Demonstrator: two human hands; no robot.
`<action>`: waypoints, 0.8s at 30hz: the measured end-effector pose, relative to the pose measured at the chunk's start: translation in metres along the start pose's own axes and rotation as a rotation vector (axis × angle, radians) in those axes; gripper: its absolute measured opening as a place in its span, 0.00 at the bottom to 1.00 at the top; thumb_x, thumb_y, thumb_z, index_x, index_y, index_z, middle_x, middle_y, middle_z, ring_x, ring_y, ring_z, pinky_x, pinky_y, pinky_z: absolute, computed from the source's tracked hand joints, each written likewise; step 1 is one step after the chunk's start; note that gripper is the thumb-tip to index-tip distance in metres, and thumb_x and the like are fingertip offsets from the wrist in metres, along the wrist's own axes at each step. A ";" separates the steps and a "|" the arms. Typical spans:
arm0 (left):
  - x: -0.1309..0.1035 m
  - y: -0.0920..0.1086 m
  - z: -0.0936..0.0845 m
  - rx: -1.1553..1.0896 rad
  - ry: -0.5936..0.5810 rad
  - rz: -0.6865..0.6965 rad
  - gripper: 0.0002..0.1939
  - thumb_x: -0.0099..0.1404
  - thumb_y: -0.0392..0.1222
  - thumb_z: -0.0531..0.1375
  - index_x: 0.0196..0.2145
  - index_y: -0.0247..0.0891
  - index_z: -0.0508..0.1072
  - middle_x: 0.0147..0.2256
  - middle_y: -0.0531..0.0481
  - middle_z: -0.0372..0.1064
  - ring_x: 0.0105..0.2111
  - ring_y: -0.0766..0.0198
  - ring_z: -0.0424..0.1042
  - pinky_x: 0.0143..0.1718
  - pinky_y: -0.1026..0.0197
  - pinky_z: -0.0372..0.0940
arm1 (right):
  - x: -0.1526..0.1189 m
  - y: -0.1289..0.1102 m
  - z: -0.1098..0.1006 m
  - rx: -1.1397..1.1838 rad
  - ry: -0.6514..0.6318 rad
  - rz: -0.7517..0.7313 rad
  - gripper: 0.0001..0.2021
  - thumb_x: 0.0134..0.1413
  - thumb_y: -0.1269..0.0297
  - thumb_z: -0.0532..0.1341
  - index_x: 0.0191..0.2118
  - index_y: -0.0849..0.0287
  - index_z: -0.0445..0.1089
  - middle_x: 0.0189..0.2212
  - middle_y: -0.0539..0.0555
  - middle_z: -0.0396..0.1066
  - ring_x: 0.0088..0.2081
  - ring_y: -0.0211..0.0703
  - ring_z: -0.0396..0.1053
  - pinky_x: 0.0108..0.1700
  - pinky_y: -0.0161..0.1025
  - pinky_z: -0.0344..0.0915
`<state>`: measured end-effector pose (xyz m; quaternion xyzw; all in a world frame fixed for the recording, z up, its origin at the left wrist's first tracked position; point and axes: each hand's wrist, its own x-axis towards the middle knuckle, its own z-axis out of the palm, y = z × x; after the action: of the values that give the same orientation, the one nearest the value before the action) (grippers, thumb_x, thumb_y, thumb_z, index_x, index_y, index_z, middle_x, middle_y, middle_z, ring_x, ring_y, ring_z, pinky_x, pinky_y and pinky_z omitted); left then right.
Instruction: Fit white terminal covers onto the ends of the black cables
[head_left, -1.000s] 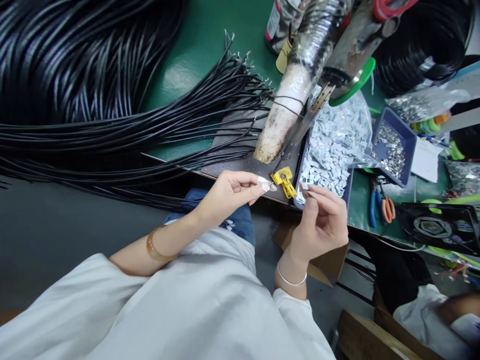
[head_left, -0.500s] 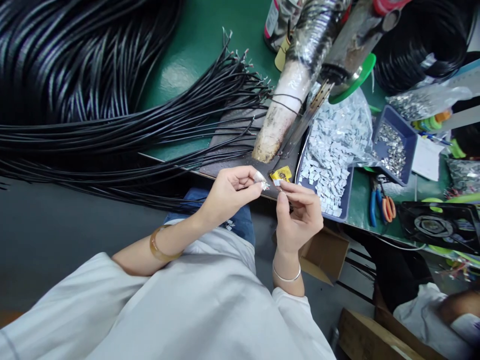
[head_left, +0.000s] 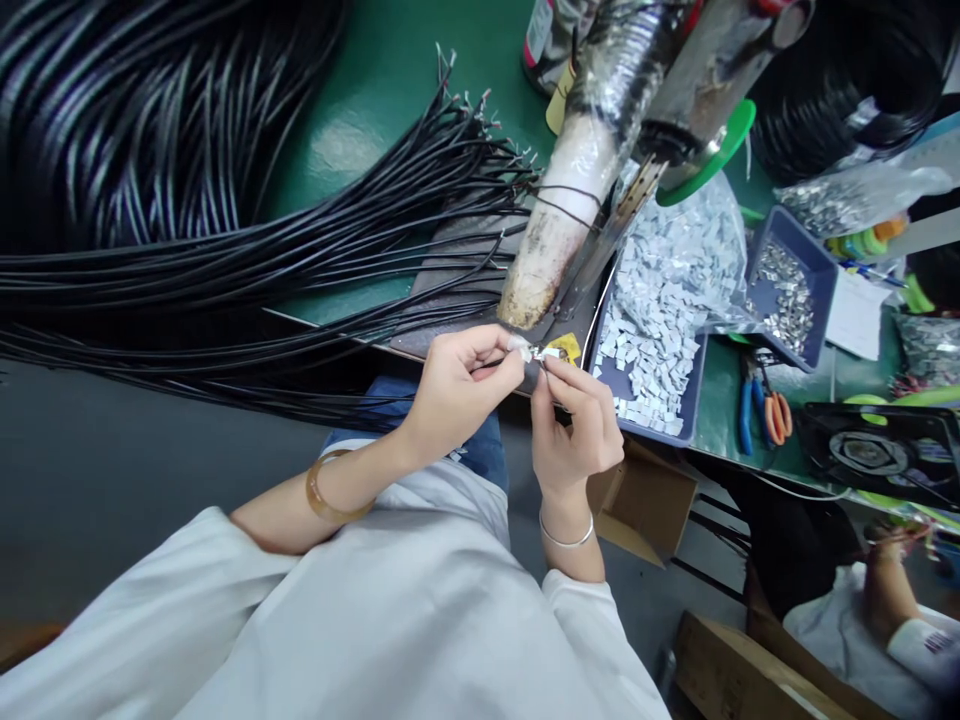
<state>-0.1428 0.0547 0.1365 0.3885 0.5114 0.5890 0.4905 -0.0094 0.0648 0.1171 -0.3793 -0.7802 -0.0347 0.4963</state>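
Note:
My left hand [head_left: 466, 385] is closed in a pinch, with a small silvery-white piece [head_left: 531, 353] showing at its fingertips. What kind of part it is, I cannot make out. Just to the right, thumb and fingers of my right hand [head_left: 576, 425] pinch a small white tab [head_left: 552, 353]. The two fingertips almost meet, and the tab seems to touch the silvery piece. Behind them a yellow label or wrapper [head_left: 568, 346] lies at the bench edge. Left of the hands run many black cables [head_left: 360, 235], their stripped ends fanned out on the bench.
A blue tray [head_left: 701, 405] of small white tabs stands right of my hands. Beyond it are a smaller bin [head_left: 821, 300] of metal parts, pliers [head_left: 776, 415] and a fan [head_left: 870, 450]. A wrapped post [head_left: 551, 225] slants overhead. Another person's arm [head_left: 889, 590] is at lower right.
My right hand has moved left, bringing the white tab up against the piece in my left hand. At lower right, the other person's arm has risen toward the bench.

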 end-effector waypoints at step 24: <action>-0.001 0.001 -0.005 0.006 -0.058 -0.047 0.05 0.59 0.36 0.61 0.26 0.34 0.73 0.20 0.56 0.59 0.20 0.74 0.55 0.21 0.70 0.52 | 0.002 -0.001 -0.004 -0.004 -0.010 -0.037 0.13 0.50 0.76 0.68 0.39 0.56 0.70 0.37 0.53 0.80 0.36 0.40 0.79 0.40 0.35 0.77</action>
<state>-0.1481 0.0525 0.1370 0.3949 0.5074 0.5643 0.5178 -0.0070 0.0635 0.1210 -0.3660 -0.7894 -0.0434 0.4910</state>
